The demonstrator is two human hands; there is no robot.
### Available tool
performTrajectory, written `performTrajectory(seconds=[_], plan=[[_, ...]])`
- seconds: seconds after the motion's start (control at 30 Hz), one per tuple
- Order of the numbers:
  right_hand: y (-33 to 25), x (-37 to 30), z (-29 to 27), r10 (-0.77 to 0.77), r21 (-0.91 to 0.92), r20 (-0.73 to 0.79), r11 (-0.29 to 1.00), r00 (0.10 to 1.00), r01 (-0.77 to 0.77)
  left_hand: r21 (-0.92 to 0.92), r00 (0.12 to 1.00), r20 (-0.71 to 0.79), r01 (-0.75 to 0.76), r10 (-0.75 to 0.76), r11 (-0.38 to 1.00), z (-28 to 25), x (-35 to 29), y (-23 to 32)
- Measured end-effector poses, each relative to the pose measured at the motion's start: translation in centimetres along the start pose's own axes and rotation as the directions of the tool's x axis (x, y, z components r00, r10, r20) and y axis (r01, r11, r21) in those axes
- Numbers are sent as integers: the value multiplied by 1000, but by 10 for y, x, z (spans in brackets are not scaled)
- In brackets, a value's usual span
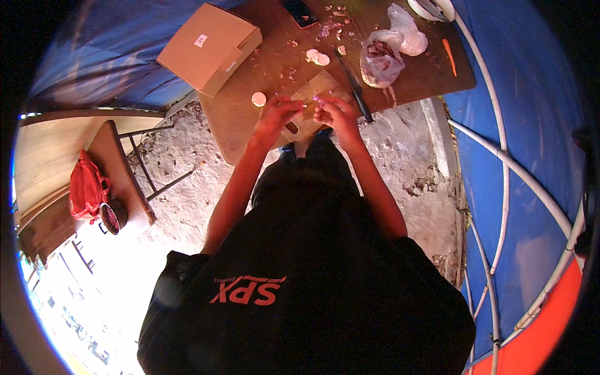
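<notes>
Over a wooden cutting board (pixel 322 83), my two hands are close together with a small gap between them. My left hand (pixel 279 117) is at the board's left side, its fingers closed in a pinch. A tiny pale bit shows at its fingertips, too small to name. My right hand (pixel 338 117) is above the board's right side, fingers curled together around a small purple piece (pixel 317 99) like onion skin. Just right of that hand lies a knife (pixel 354 87) with a dark blade, its black handle reaching past the table edge. A pale round piece (pixel 259 99) lies near my left hand.
The brown table (pixel 231 128) carries a cardboard box (pixel 209 47) at left. White rounds (pixel 317 57), purple peelings (pixel 328 26) and a phone (pixel 300 12) lie farther back. At right are plastic bags (pixel 382 59), a thin orange carrot-like stick (pixel 449 57) and a white bowl (pixel 431 9).
</notes>
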State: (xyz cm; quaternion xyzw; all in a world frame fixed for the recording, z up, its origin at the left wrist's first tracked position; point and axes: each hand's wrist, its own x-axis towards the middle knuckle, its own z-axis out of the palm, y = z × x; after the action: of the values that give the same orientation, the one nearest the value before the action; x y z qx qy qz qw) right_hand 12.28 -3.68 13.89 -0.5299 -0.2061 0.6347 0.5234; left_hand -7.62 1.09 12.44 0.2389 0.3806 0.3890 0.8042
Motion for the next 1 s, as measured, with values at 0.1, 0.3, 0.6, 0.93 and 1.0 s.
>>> performTrajectory(seconds=[0.1,0.3,0.6,0.93,1.0], plan=[[25,25,-42,155,-53,-134,985,979,-164,50,997,-77,2,2,999,-15,19,-26],[71,75,-93,249,1,-189,967,950,-254,308,906,-423,113,30,945,-29,61,-73],[62,111,-80,115,-78,-72,990,991,-121,941,789,-181,-33,587,336,-10,108,-104],[50,113,-122,-143,-802,-17,593,990,72,971,787,233,-218,571,-96,23,111,-89],[51,112,-125,-230,-801,48,572,972,175,973,798,209,-229,565,-37,19,118,-91]])
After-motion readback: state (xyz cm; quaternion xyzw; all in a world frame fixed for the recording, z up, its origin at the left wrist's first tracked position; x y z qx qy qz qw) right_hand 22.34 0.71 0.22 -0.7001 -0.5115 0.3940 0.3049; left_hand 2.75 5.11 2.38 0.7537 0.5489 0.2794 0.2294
